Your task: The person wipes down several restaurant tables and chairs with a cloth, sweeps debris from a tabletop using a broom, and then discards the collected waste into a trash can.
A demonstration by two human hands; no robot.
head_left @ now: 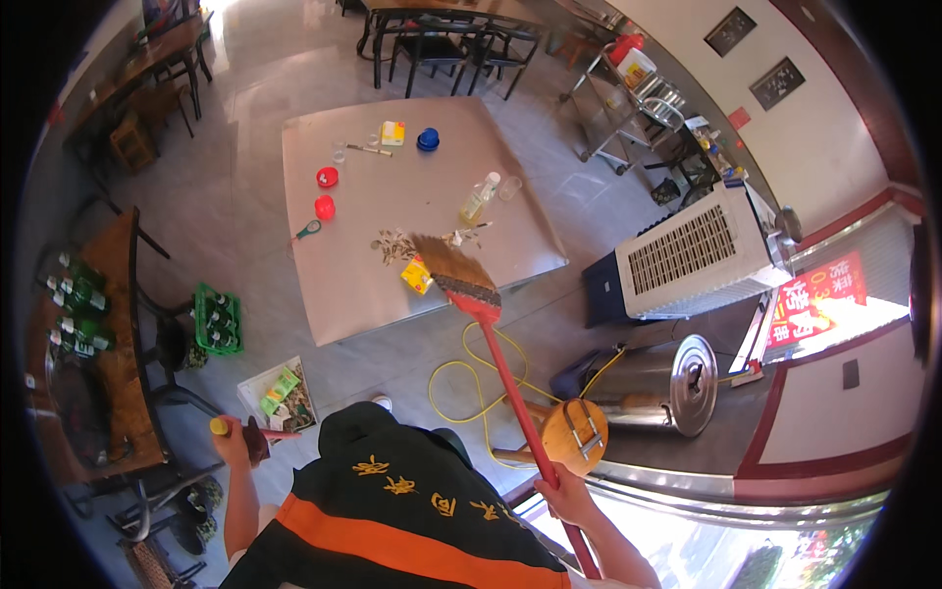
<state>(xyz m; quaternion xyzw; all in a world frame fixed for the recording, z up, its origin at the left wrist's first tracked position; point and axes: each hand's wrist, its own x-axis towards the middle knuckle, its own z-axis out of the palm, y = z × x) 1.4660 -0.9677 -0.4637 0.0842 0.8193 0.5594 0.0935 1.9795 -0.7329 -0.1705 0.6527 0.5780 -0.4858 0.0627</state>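
Observation:
My right hand is closed round the red handle of a broom. The brown bristles rest over a flat brown sheet, beside a scatter of dry leaf-like bits and a yellow box. At the lower left, my left hand grips a yellow-tipped handle, seemingly that of the dustpan just beyond it. Green wrappers and dark debris lie in that pan. A bottle of pale yellow liquid and a white scrap are near the bristles.
Farther along the sheet are red round items, a blue one, a yellow packet and green-handled scissors. A yellow hose, wooden stool, steel pot and air cooler stand right; a green bottle crate left.

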